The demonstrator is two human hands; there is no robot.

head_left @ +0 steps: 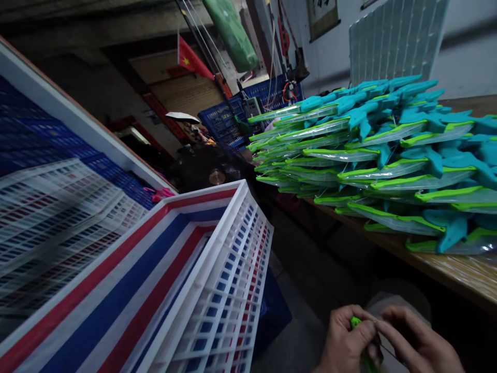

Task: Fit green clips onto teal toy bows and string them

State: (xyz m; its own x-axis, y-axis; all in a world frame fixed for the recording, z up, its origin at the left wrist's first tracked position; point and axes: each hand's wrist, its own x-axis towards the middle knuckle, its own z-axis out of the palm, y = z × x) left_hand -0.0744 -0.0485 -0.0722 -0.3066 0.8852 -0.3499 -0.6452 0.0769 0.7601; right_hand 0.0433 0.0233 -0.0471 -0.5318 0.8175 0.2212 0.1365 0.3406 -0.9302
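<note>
At the bottom right, my left hand (347,339) is closed round a small bright green piece (355,322), mostly hidden by the fingers. My right hand (417,339) is beside it, its fingertips pinched and meeting those of my left hand. What it grips is too small to name; a thin dark strand hangs below the fingertips. Above the hands, a large stack of clear items with green edges and turquoise parts (361,140) covers the wooden table (462,269).
A white plastic crate (217,254) with a red, white and blue striped lining stands at lower left. More white crates (58,217) and blue crates (46,134) are farther left. A ribbed translucent panel (396,41) stands behind the stack.
</note>
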